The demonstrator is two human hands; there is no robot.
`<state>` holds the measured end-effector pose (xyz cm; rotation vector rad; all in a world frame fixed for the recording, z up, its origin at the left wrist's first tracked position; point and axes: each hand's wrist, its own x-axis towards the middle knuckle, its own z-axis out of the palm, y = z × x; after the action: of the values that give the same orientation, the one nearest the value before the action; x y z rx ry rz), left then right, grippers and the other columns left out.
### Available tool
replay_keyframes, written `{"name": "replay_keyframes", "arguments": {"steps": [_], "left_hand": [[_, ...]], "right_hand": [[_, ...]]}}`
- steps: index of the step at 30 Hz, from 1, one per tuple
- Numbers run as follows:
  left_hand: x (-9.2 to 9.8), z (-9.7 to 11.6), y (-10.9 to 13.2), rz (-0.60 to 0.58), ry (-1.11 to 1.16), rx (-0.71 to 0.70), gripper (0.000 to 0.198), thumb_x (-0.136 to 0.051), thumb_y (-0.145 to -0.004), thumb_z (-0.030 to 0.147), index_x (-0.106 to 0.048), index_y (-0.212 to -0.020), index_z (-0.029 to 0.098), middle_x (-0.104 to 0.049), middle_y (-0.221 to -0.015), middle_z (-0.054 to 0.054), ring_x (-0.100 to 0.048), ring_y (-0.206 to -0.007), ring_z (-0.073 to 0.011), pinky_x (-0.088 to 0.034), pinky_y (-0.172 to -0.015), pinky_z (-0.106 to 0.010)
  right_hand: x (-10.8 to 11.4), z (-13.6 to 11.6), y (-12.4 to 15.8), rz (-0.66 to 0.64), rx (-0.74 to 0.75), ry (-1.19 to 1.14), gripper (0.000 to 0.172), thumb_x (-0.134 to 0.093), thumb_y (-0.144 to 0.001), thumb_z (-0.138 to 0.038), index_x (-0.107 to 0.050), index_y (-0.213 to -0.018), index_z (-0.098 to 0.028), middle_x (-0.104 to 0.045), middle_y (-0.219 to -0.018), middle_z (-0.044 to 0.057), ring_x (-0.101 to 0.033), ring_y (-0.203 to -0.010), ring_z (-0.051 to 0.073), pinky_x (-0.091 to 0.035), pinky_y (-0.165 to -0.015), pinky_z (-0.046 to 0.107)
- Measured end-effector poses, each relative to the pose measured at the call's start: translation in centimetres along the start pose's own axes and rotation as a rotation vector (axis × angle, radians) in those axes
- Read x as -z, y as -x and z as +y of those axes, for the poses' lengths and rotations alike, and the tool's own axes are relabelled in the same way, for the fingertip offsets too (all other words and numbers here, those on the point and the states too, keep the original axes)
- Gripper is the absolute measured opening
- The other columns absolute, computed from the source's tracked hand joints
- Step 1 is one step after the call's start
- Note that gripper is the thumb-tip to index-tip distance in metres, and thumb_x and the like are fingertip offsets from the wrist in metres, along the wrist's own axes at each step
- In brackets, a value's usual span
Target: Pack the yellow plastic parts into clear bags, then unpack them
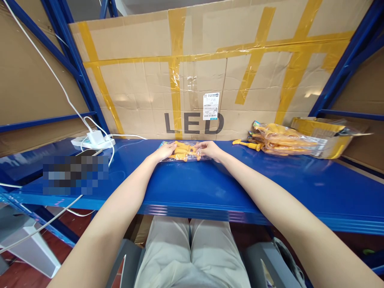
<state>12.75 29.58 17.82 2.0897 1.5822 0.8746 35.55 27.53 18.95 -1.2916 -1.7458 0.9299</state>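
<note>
A clear plastic bag (181, 154) with several orange plastic pieces inside lies on the blue shelf, toward its back edge. My left hand (165, 152) grips the bag's left end, where a coloured printed part shows. At the other end, my right hand (210, 150) has its fingers closed on the bag near the orange pieces. What the pieces are is too small to make out. Both forearms reach in over the shelf's front edge.
Right of my hands lie a loose orange piece (246, 144) and a pile of bagged orange pieces (279, 138), beside an open cardboard box (330, 134). A white power strip (93, 140) with cables sits left. Behind stands a taped cardboard sheet (138, 92).
</note>
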Motion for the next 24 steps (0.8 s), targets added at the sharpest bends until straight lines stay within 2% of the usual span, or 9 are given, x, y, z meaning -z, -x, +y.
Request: {"name": "replay_keyframes", "arguments": {"steps": [2, 4, 8, 11, 14, 17, 20, 24], "left_hand": [[0.0, 0.1, 0.1, -0.017, 0.033, 0.012, 0.054, -0.038, -0.089, 0.055, -0.063, -0.124, 0.021, -0.044, -0.143, 0.0, -0.039, -0.135, -0.019, -0.025, -0.113, -0.026], [0.1, 0.2, 0.1, -0.026, 0.054, 0.027, 0.055, -0.04, -0.089, 0.056, -0.063, -0.123, 0.02, -0.043, -0.144, -0.001, -0.037, -0.136, -0.0193, -0.023, -0.113, -0.025], [0.1, 0.4, 0.3, -0.019, 0.078, 0.029, 0.052, -0.041, -0.09, 0.053, -0.064, -0.122, 0.019, -0.042, -0.144, -0.001, -0.035, -0.137, -0.0196, -0.021, -0.114, -0.026], [0.1, 0.5, 0.3, -0.03, 0.116, 0.035, 0.051, -0.041, -0.091, 0.05, -0.062, -0.124, 0.017, -0.041, -0.145, -0.002, -0.037, -0.136, -0.02, -0.023, -0.114, -0.027], [0.1, 0.6, 0.3, -0.059, 0.167, 0.043, 0.055, -0.042, -0.09, 0.053, -0.06, -0.126, 0.017, -0.044, -0.143, -0.003, -0.04, -0.134, -0.0209, -0.027, -0.113, -0.029], [0.1, 0.7, 0.3, -0.086, 0.204, 0.044, 0.057, -0.042, -0.089, 0.054, -0.06, -0.127, 0.016, -0.048, -0.14, -0.004, -0.042, -0.133, -0.0215, -0.029, -0.112, -0.03], [0.1, 0.8, 0.5, -0.063, 0.204, 0.036, 0.055, -0.045, -0.088, 0.056, -0.064, -0.123, 0.018, -0.045, -0.143, -0.003, -0.039, -0.135, -0.0219, -0.028, -0.113, -0.03], [0.1, 0.9, 0.5, -0.067, 0.2, 0.022, 0.056, -0.045, -0.087, 0.057, -0.062, -0.124, 0.018, -0.044, -0.143, -0.003, -0.039, -0.135, -0.0229, -0.028, -0.113, -0.033]], "right_hand": [[0.0, -0.4, 0.3, 0.005, -0.019, -0.129, 0.036, -0.057, -0.068, 0.003, -0.07, -0.097, -0.013, -0.071, -0.09, 0.007, -0.063, -0.07, 0.01, -0.052, -0.062, 0.018], [0.1, -0.4, 0.4, 0.019, -0.037, -0.138, 0.035, -0.056, -0.068, 0.004, -0.069, -0.097, -0.012, -0.07, -0.09, 0.007, -0.062, -0.069, 0.009, -0.05, -0.061, 0.017], [0.5, 0.2, 0.0, 0.04, 0.015, 0.076, 0.03, -0.056, -0.066, 0.003, -0.069, -0.09, -0.011, -0.07, -0.089, 0.005, -0.056, -0.063, 0.007, -0.045, -0.055, 0.017], [1.1, 0.7, -0.3, -0.072, 0.131, 0.227, 0.029, -0.055, -0.068, 0.001, -0.071, -0.089, -0.011, -0.069, -0.088, 0.003, -0.054, -0.063, 0.006, -0.043, -0.057, 0.017], [1.8, 0.8, -0.4, -0.217, 0.239, 0.341, 0.033, -0.059, -0.068, -0.003, -0.072, -0.096, -0.015, -0.068, -0.087, 0.0, -0.053, -0.065, 0.007, -0.043, -0.061, 0.018], [2.4, 0.7, -0.2, -0.299, 0.258, 0.437, 0.042, -0.067, -0.068, -0.012, -0.07, -0.109, -0.017, -0.064, -0.08, -0.001, -0.052, -0.064, 0.008, -0.043, -0.061, 0.019], [2.6, 0.8, -0.2, -0.297, 0.238, 0.499, 0.051, -0.07, -0.067, -0.018, -0.065, -0.118, -0.017, -0.061, -0.075, -0.002, -0.051, -0.061, 0.008, -0.042, -0.06, 0.021], [2.0, 1.1, -0.3, -0.242, 0.23, 0.553, 0.055, -0.068, -0.068, -0.015, -0.062, -0.123, -0.015, -0.06, -0.073, -0.003, -0.051, -0.06, 0.008, -0.04, -0.058, 0.02]]}}
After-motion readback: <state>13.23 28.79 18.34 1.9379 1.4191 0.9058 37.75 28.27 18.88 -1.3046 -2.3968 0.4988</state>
